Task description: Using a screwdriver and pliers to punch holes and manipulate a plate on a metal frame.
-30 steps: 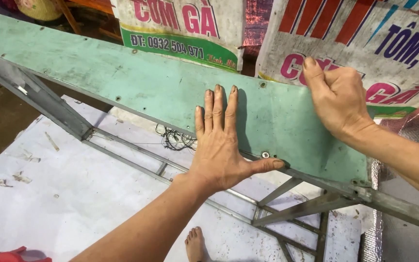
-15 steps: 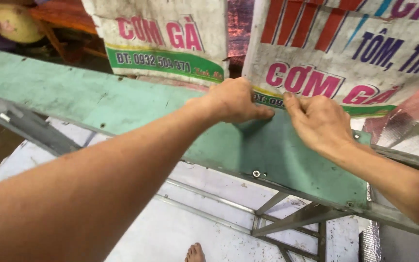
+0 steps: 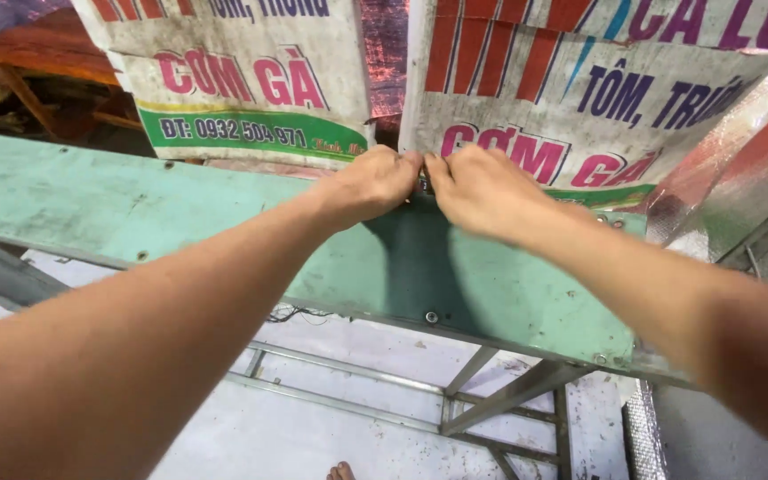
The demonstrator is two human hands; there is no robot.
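Two bare hands meet at the upper edge of the long pale-green painted metal panel (image 3: 224,222), which runs across the view from the left and tilts down toward the right. Our left hand (image 3: 375,182) and our right hand (image 3: 482,191) sit knuckle to knuckle, fingertips pinched narrowly together around something small at the panel's top edge; we cannot tell what it is, since the fingers hide it. Just behind the hands hang two worn printed banners, a white one with a green strip (image 3: 242,80) on the left and a white one with red stripes (image 3: 588,89) on the right. Below the panel, a grey steel angle-bar frame (image 3: 500,400) braces it above a white sheet on the ground (image 3: 313,436). A round bolt head (image 3: 431,316) sits near the panel's lower edge.
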